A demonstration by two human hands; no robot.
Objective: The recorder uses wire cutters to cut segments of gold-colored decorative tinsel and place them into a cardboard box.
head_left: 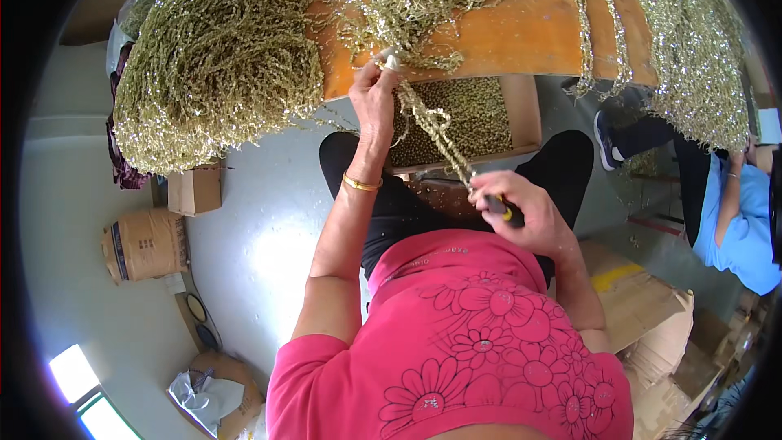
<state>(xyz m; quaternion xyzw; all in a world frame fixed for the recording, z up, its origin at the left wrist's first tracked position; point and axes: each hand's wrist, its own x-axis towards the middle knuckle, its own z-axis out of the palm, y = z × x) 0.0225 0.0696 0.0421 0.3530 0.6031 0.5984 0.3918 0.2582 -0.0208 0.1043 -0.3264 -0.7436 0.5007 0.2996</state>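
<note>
My left hand (375,102), closed at the table's front edge, pinches the upper end of a gold glittery strand (438,135). A small white piece (392,62) shows at its fingertips; whether it is a finger cover I cannot tell. The strand runs down slantwise to my right hand (529,216), whose fingers are wrapped round a tool with a black and yellow handle (503,210). The tool's working end is hidden. A heap of tangled gold strands (411,0) lies on the orange tabletop (521,37) just beyond my left hand.
Below the table edge, a cardboard box (525,114) holds many small gold beads. A big gold bundle (220,57) hangs at the left, another (696,57) at the right. Two single strands (617,28) lie between. A person in blue (745,228) sits at right. Cartons (147,244) stand around.
</note>
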